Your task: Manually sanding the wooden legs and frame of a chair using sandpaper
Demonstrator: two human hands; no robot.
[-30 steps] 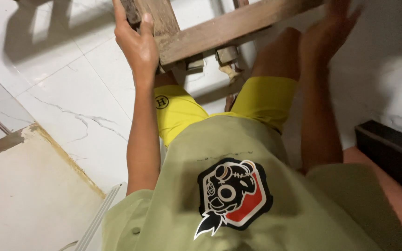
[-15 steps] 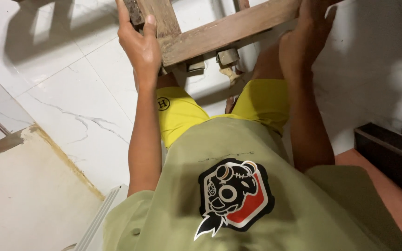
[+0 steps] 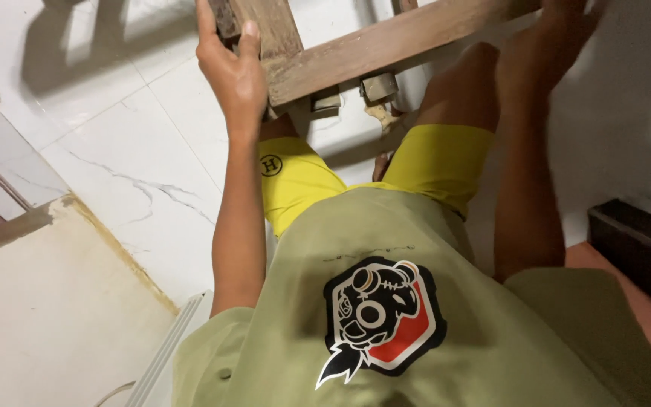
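Observation:
A worn wooden frame (image 3: pixel 386 41) of brown rails and posts, with small blocks under its joints, stands in front of my knees at the top of the view. My left hand (image 3: pixel 235 68) is shut on its left post, thumb on the near face. My right hand (image 3: pixel 555 38) is blurred at the top right, just below the right end of the cross rail, with its fingers spread and holding nothing. My yellow shorts (image 3: pixel 303 181) and green shirt (image 3: pixel 416 301) fill the lower middle.
The floor is white marble tile (image 3: pixel 129 128). A pale beige slab (image 3: pixel 47 301) with a chipped edge lies at the lower left, with a white metal strip (image 3: pixel 167 354) beside it. A dark box (image 3: pixel 634 241) sits on a reddish surface at the right.
My right hand had come onto the cross rail half a second ago; now it has come off it and moved right. My left hand keeps its grip on the post.

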